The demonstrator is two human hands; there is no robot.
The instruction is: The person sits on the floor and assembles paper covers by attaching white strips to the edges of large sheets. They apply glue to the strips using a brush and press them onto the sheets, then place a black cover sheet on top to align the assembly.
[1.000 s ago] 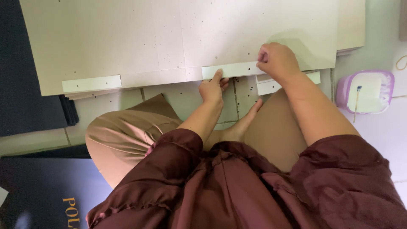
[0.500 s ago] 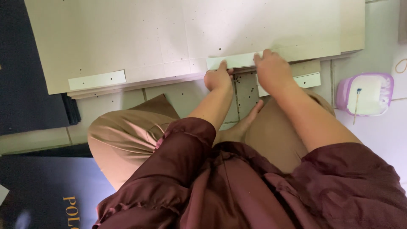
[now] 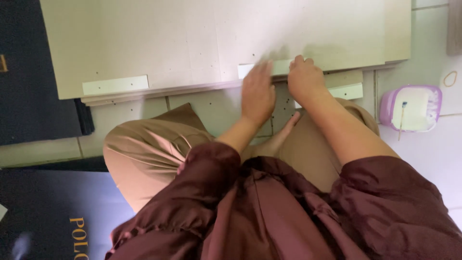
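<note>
Half a second ago both hands sat close together on the white strip (image 3: 276, 67) at the near edge of the board (image 3: 202, 38). Now the left hand (image 3: 257, 94) has slid a little to the left and is blurred with motion, while the right hand (image 3: 304, 79) stays at nearly the same spot.

The left hand lies flat, palm down and fingers stretched, over the left end of the strip and the board's edge; it grips nothing. The right hand is curled, its fingers bent and pressing on the strip just beside the left hand, the two hands slightly apart.

The board lies on the tiled floor (image 3: 433, 139). A second white strip (image 3: 115, 84) sits farther left along the same edge. A purple tub (image 3: 410, 109) stands to the right.
</note>
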